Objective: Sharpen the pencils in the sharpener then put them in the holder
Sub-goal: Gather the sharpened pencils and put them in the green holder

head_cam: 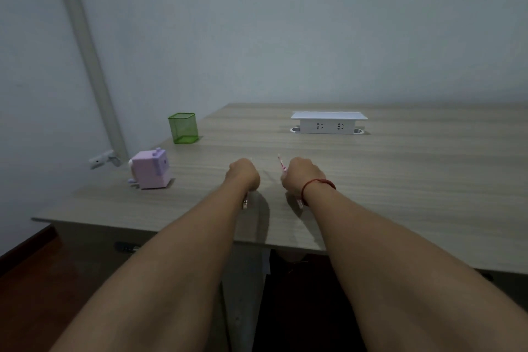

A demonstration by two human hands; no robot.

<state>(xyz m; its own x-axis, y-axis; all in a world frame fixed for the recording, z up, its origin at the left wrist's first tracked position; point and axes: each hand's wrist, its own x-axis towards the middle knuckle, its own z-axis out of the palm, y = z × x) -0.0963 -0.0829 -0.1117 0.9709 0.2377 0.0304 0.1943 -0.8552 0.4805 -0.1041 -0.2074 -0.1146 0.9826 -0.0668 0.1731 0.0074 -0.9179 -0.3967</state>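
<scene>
Gripping one pencil each, the left hand [243, 174] and right hand [303, 177] are curled into fists over the near part of the table [400, 194]. The pink pencil [281, 164] in the right fist is thin and patterned, poking out above and below it. The pale pencil [245, 203] in the left shows plainly only at its lower end. A red cord bracelet [317, 182] circles the right wrist. Sharpening looks like the step ahead. One pencil is best carried left to the sharpener [151, 171], a lilac plastic cube near the table's left edge, and fed in straight while the other hand steadies the box. Behind it stands the holder [183, 127], a green mesh cup, squarish with rounded corners, seemingly empty. The table is matt grey wood-grain; a white socket box [328, 123] sits farther back.
</scene>
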